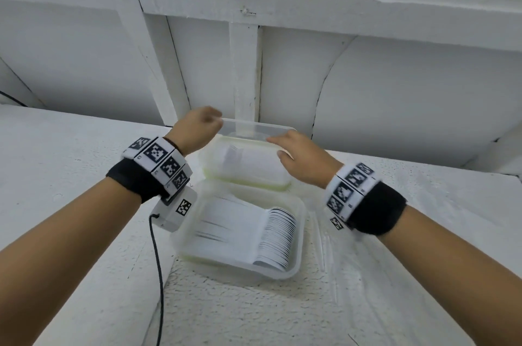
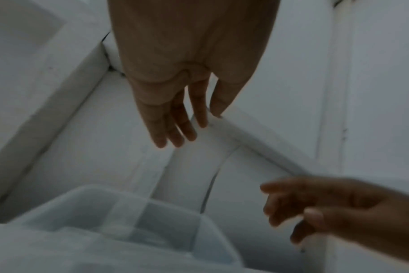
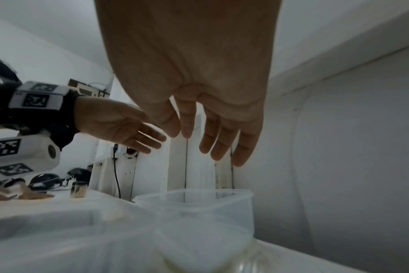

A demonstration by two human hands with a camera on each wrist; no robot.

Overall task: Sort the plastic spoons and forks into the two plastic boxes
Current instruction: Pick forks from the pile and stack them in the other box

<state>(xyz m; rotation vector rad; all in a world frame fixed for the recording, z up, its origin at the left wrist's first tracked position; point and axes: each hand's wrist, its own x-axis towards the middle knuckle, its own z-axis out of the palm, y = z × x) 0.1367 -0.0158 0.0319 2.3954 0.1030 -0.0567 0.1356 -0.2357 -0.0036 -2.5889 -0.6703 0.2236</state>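
Two translucent plastic boxes sit on the white table. The near box (image 1: 301, 232) holds a neat stack of white spoons (image 1: 279, 238). The far box (image 1: 210, 167) holds white cutlery (image 1: 248, 159) too blurred to tell apart. A clear plastic piece (image 1: 254, 128) (image 3: 199, 201), a lid or a further container, rises at its back edge. My left hand (image 1: 202, 125) (image 2: 175, 133) hovers at that piece's left corner. Over the far box's right end floats my right hand (image 1: 293, 153) (image 3: 213, 146). The wrist views show both hands' fingers straight, holding nothing.
A black cable (image 1: 158, 275) runs down the table from my left wrist camera. White wooden beams (image 1: 245, 71) and wall panels stand close behind the boxes. In the right wrist view, dark cluttered items (image 3: 47, 181) lie on the far left of the table.
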